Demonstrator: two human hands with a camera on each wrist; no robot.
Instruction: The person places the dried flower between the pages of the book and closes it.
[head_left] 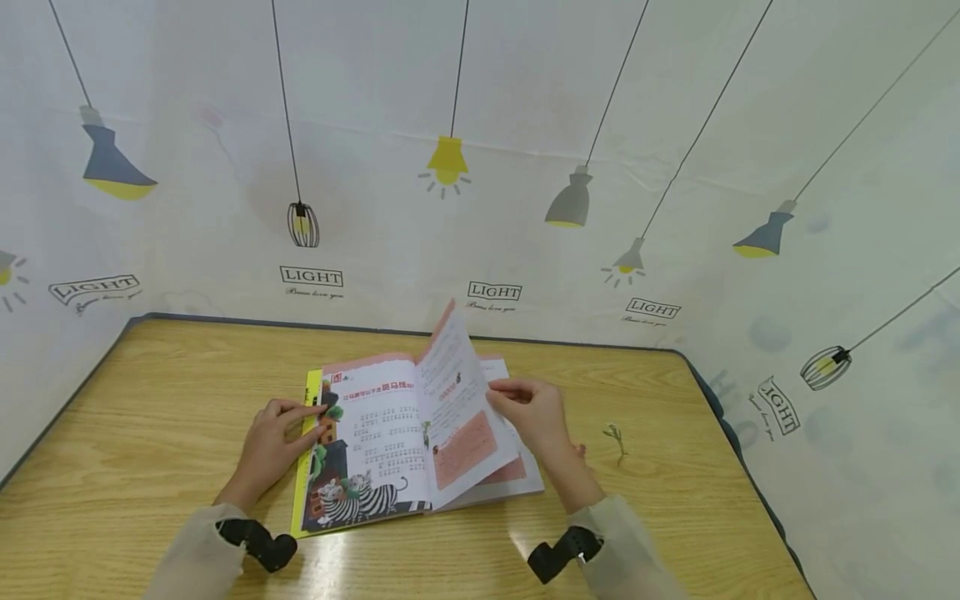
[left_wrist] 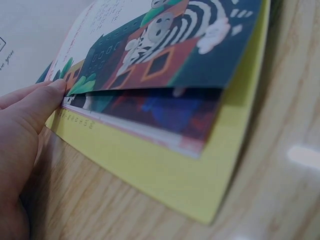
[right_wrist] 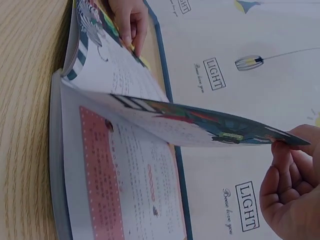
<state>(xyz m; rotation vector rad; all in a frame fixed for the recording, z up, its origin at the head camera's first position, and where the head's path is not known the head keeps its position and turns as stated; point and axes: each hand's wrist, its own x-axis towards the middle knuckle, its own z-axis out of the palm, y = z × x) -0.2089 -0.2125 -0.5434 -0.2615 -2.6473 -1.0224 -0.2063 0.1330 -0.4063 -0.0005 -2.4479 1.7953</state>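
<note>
An open book [head_left: 382, 421] lies on the wooden table [head_left: 405, 571], left of a small sprig [head_left: 614, 432]. The right hand [head_left: 536, 417] pinches a raised page [head_left: 467, 404] by its outer edge; the left hand [head_left: 268, 450] rests extended fingers on the book's left margin.

The book [head_left: 386, 425] has smooth paper pages [right_wrist: 135, 160] and a smooth yellow cover [left_wrist: 150, 162] like card. The wood-grained tabletop [head_left: 420, 567] is glossy, mirroring light. The backdrop [head_left: 375, 67] looks like matt, faintly creased cloth; the sleeves [head_left: 198, 554] are matt cloth.
</note>
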